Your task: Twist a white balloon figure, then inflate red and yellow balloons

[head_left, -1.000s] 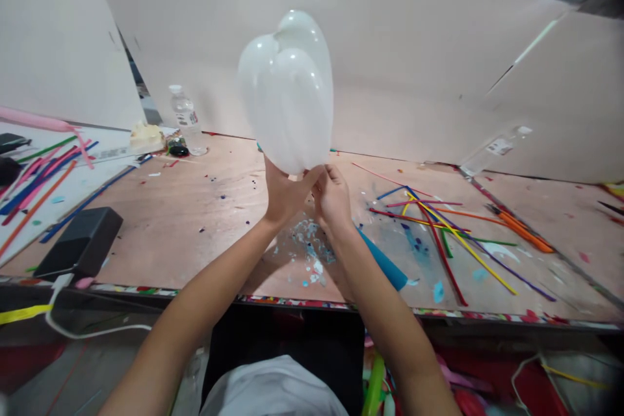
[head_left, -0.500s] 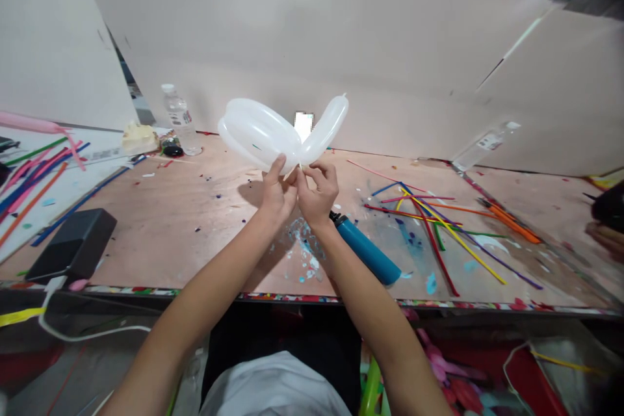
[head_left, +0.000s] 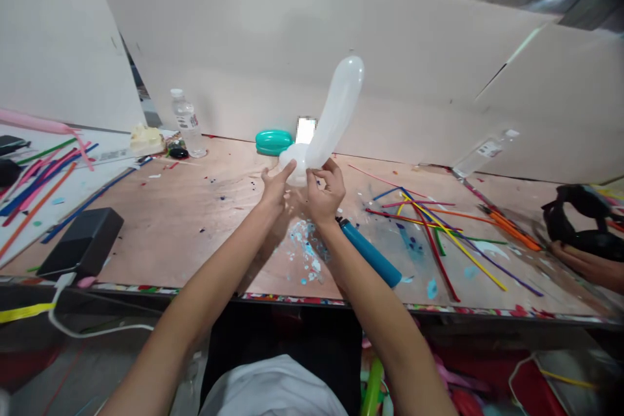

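A white modelling balloon [head_left: 336, 110] is between my hands above the table. Its long section slants up to the right, and a shorter rounded part [head_left: 298, 157] bulges low near my fingers. My left hand [head_left: 277, 187] grips the low part from the left, thumb pressed on it. On the other side my right hand [head_left: 325, 194] pinches the balloon at the base of the long section. The exact pinch point is partly hidden by fingers. Just behind, to the left, lies a teal balloon piece [head_left: 273, 142].
A blue hand pump [head_left: 371, 252] lies beside my right forearm. Uninflated balloons [head_left: 433, 221] and orange-handled scissors [head_left: 514, 229] lie rightward. Plastic bottles [head_left: 188, 123] stand or lean at the wall. A black box [head_left: 82, 240] sits left. At far right another person's hand [head_left: 585, 265] is by a black strapped object [head_left: 580, 214].
The white balloon has turned in my hands: its loops no longer stretch left, and a long section now rises right. The teal balloon has come into view. The other person's hand shows more.
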Tool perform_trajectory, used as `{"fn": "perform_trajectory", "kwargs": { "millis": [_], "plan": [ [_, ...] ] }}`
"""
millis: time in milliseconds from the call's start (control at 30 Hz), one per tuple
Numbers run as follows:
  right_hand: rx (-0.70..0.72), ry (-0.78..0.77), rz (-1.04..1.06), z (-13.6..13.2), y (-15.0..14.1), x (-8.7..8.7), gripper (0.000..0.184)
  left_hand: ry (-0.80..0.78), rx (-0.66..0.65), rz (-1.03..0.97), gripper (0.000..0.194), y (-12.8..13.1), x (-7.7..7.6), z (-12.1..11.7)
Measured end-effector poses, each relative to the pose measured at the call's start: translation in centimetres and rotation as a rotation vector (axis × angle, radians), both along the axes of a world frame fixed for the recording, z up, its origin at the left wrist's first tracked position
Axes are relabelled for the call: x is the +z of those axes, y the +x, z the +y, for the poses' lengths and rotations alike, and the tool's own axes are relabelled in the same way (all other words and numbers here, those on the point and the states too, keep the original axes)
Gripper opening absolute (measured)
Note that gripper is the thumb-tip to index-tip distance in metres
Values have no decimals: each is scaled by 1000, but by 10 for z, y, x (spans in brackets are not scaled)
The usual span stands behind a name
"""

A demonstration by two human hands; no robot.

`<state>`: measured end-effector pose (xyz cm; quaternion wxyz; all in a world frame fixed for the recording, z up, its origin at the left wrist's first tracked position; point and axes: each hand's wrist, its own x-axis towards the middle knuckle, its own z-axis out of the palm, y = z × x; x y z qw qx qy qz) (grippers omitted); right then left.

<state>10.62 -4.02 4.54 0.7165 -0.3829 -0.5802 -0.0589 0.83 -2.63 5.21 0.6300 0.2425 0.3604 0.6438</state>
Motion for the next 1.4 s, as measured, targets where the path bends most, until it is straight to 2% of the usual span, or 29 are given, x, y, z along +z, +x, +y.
{"fn": "perform_trajectory", "kwargs": {
  "millis": [33,67,100,167,233,300,400,567,733,900,1167,1267,1400],
  "plan": [
    [6,11,-23,1,2,1,12,114,149,194,78,-4,0,1],
    [15,25,-44,1,3,3,11,263,264,386,67,-7,0,2],
    [24,39,-65,1,3,5,10,424,319,546,52,-9,2,1],
    [37,59,-98,1,4,11,9,709,281,712,29,-12,9,-4],
    [60,61,-132,-1,3,19,8,884,167,730,32,-11,17,-12],
    [109,44,-174,-5,3,28,9,947,76,696,43,-8,26,-19],
    [165,-14,-209,-8,4,43,9,883,5,591,48,-3,35,-17],
    [154,-137,-167,7,5,58,11,727,49,377,35,8,45,16],
    [262,-318,-177,34,10,61,10,624,54,185,27,10,41,42],
    [372,-425,-218,43,20,64,11,617,-16,222,26,2,37,50],
    [384,-391,-329,47,33,73,7,577,-145,300,35,-5,46,56],
    [498,-480,-315,50,41,75,9,513,-199,219,33,0,44,59],
    [735,-700,-131,56,54,74,13,428,-309,129,30,4,44,61]
  ]
}}
